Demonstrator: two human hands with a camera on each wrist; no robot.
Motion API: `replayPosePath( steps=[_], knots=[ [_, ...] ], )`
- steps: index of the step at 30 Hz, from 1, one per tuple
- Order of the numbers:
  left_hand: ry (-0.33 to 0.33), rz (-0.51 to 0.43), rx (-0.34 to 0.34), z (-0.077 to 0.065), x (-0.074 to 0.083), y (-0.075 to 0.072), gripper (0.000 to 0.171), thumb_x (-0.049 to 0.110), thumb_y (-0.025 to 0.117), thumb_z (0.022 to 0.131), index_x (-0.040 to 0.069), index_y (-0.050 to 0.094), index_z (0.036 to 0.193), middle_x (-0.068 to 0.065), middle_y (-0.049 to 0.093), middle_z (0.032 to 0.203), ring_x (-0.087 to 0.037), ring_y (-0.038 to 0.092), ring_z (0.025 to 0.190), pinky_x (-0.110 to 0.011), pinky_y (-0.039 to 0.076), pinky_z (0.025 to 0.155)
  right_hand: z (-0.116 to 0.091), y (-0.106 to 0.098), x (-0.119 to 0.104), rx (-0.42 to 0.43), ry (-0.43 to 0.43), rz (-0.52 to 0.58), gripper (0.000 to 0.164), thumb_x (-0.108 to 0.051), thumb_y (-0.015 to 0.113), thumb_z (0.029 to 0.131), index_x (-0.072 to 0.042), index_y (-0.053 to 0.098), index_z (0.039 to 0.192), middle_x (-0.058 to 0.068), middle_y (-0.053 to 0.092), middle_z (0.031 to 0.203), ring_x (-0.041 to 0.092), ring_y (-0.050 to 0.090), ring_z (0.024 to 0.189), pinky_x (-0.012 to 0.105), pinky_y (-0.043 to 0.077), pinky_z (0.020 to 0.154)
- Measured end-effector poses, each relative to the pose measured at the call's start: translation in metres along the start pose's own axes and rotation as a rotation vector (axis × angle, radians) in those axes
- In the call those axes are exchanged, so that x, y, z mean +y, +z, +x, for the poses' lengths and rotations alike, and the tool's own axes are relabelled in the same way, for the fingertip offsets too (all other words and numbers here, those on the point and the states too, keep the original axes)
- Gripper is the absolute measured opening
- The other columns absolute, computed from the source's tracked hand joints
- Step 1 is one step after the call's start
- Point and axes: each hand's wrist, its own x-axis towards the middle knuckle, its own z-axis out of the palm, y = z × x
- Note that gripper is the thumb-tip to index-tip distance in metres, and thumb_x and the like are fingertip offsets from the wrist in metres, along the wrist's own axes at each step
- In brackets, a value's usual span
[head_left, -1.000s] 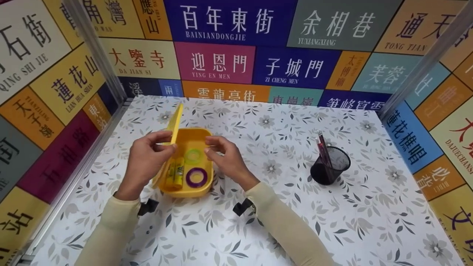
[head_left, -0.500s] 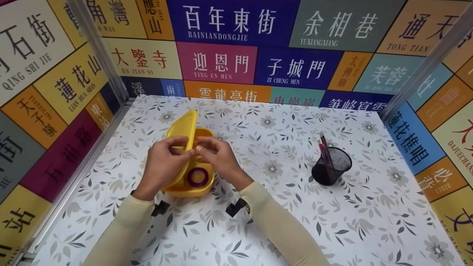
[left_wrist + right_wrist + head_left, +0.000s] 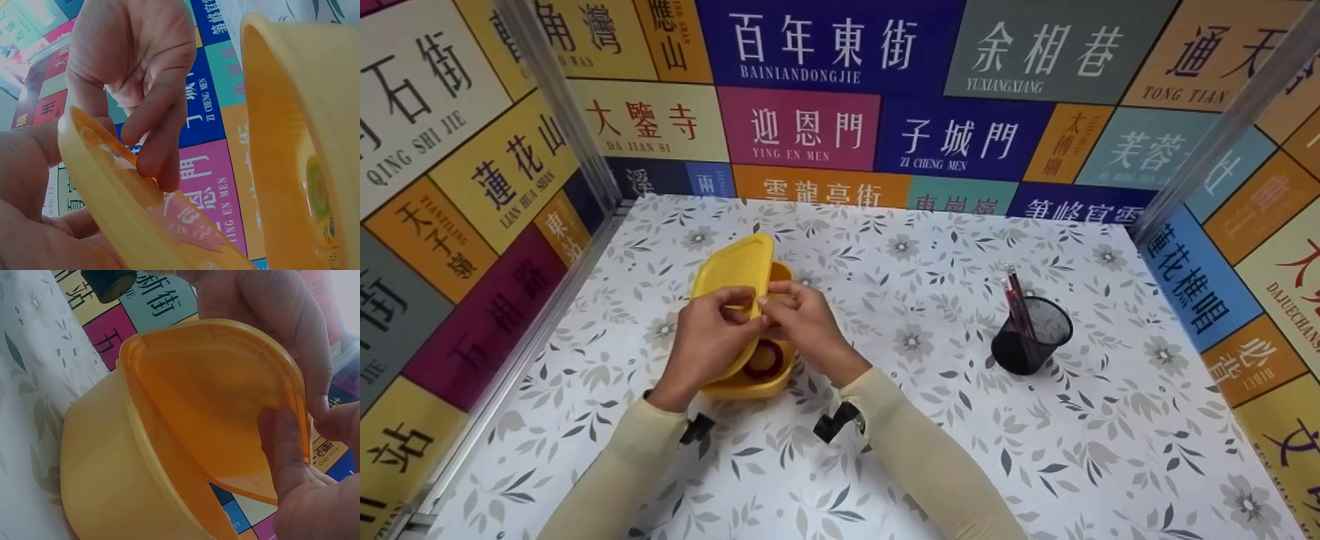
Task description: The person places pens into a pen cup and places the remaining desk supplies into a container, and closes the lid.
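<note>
A yellow plastic box stands on the table, its yellow lid tilted up over the left side. My left hand pinches the lid's rim between thumb and fingers. Opposite it, my right hand pinches the same rim; in the right wrist view its fingers lie against the lid's inner face. Inside the box a purple ring, perhaps a tape roll, shows partly below the hands. The left wrist view catches a green ring deeper in the box. The lid and hands hide the other contents.
To the right stands a black mesh pen cup with several pencils leaning in it. A floral cloth covers the table. Panels printed with Chinese characters wall in the back and both sides.
The lid has swung rightward over the box, carried by my left hand. My right hand has come from the box's right side onto the lid's rim. The yellow item inside is now hidden.
</note>
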Motion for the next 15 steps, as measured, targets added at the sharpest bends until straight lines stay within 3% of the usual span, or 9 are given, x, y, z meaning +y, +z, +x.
replayPosePath(
  steps=[6, 15],
  knots=[
    [-0.051, -0.003, -0.037, 0.001, 0.001, 0.0, 0.053, 0.031, 0.085, 0.092, 0.013, 0.068, 0.139, -0.005, 0.07, 0.133, -0.021, 0.073, 0.106, -0.037, 0.062, 0.095, 0.0, -0.001, -0.001, 0.022, 0.037, 0.013, 0.037, -0.01, 0.069, 0.101, 0.002, 0.06, 0.135, 0.011, 0.076, 0.105, 0.019, 0.077, 0.086, 0.034, 0.065, 0.081],
    [-0.035, -0.066, -0.073, 0.007, -0.007, -0.01, 0.048, 0.029, 0.079, 0.096, 0.012, 0.068, 0.139, -0.008, 0.071, 0.131, -0.023, 0.071, 0.113, -0.038, 0.06, 0.099, 0.002, -0.002, 0.0, 0.033, 0.045, 0.026, 0.038, -0.006, 0.071, 0.098, 0.002, 0.059, 0.133, 0.01, 0.076, 0.105, 0.016, 0.075, 0.083, 0.027, 0.064, 0.07]
  ],
)
